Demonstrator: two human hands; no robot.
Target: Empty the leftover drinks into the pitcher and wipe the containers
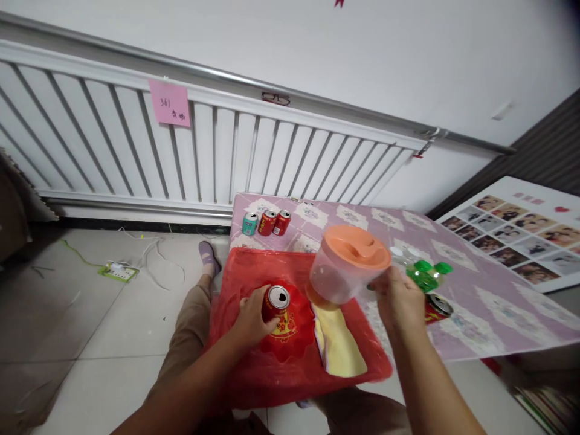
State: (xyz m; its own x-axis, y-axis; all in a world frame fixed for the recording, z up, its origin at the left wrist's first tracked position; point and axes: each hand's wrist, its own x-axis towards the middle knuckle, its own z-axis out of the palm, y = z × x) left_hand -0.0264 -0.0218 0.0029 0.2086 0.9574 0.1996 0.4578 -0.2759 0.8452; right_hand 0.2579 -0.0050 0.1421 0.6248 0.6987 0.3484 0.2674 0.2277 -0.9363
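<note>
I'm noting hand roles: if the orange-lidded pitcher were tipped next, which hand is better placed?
Right, most likely: the right grip holds the orange-lidded pitcher at its side, while the left grip is around the red can.

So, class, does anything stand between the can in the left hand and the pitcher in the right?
Nothing visible does. Between the can held by the left hand and the pitcher held by the right hand, only the red plate and red surface show; the yellow cloth appears lower in view.
</note>
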